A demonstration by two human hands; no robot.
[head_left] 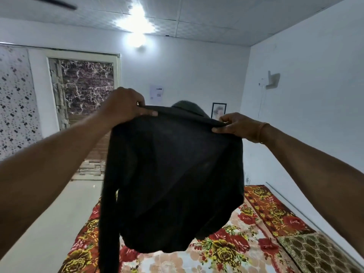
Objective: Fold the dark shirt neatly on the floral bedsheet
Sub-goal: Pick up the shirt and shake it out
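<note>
The dark long-sleeved fabric shirt (173, 180) is held aloft by its shoulders, pinched between thumb and fingers of the left hand (124, 105) and right hand (236, 128). It hangs lengthwise, clear above the red-and-yellow floral bedsheet (226, 251), one sleeve dangling at the left.

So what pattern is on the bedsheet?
Red and yellow flowers on the bedsheet, seen in the head view.

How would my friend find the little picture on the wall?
Look at the far wall, past the shirt held up by both hands. Just above the right hand stands a picture. It alone has a dark frame; the paper nearby is plain white.
</note>
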